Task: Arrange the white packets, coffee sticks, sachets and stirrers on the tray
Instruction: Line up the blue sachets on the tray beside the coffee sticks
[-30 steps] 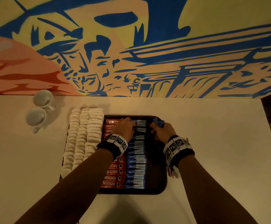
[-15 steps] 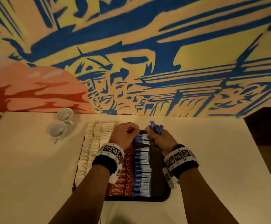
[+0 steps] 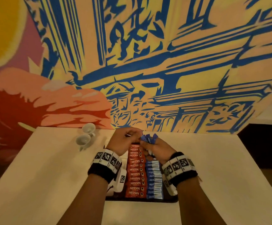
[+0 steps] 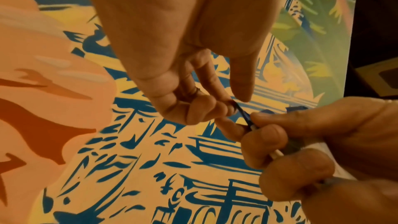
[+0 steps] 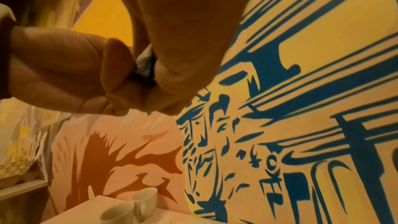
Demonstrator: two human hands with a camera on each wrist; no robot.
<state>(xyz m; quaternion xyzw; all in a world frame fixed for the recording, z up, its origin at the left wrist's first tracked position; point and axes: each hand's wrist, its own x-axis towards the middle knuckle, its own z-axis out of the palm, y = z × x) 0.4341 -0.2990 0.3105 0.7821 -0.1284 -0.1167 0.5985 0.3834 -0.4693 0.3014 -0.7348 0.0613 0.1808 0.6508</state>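
Desk (image 3: 50, 176): both hands now raised off the dark tray (image 3: 164, 200) since a second ago. Tray holds rows of red coffee sticks (image 3: 135, 176) and blue sachets (image 3: 154, 181) (white packets hidden by left arm). Right hand (image 3: 160, 149): fingers clutch a blue sachet bunch (image 3: 148, 138). Left hand (image 3: 123, 142): fingers pinch one sachet (image 4: 243, 114). Two cups (image 3: 84, 135), far left.

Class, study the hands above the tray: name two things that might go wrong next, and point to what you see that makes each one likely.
1. The right hand holds a fanned bunch of blue sachets while the left hand pinches one from it; a loose grip might let several drop.
2. Both hands work directly above the neat Nescafe sticks and laid blue sachet row on the tray; a fallen sachet could disturb them.
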